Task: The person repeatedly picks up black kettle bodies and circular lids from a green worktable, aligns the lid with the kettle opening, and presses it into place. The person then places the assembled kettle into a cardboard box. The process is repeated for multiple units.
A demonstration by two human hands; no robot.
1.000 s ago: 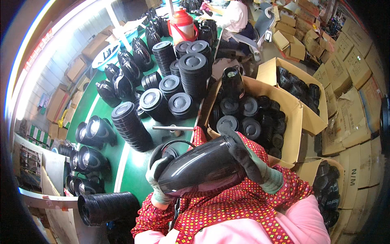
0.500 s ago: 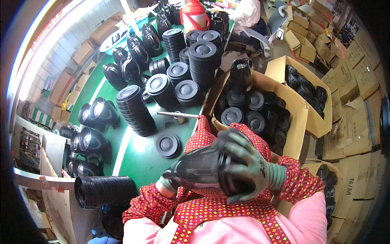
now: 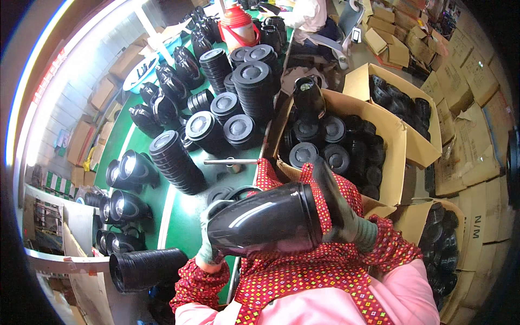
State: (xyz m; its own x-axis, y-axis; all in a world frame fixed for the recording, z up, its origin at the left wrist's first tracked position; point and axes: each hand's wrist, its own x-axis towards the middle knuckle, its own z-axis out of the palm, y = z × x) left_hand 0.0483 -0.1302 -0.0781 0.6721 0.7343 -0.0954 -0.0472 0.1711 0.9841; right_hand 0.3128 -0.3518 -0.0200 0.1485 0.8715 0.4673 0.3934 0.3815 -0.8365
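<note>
A glossy black jug-shaped vessel (image 3: 265,219) lies sideways in front of my apron, its wide, ringed end facing right. My gloved left hand (image 3: 205,238) is closed around its narrower left end. Beside the wide end, my gloved right hand (image 3: 342,208) is flat, with its fingers stretched up and its palm toward the ring. I cannot tell whether the palm touches it. Behind the vessel, a round black disc (image 3: 218,195) on the green table is partly hidden. A metal bar (image 3: 230,161) sticks out near the table's edge.
Stacks of black round parts (image 3: 253,92) and several black jugs (image 3: 187,67) stand on the green table (image 3: 184,214). An open carton (image 3: 387,146) of black parts is at right. A stack of black rings (image 3: 146,268) lies at lower left. A red flask (image 3: 238,27) and a seated person (image 3: 309,16) are farther off.
The vessel now shows larger and nearer. My right hand, blurred and wrapped over its wide end before, has come off to the right and straightened. The whole view has shifted slightly.
</note>
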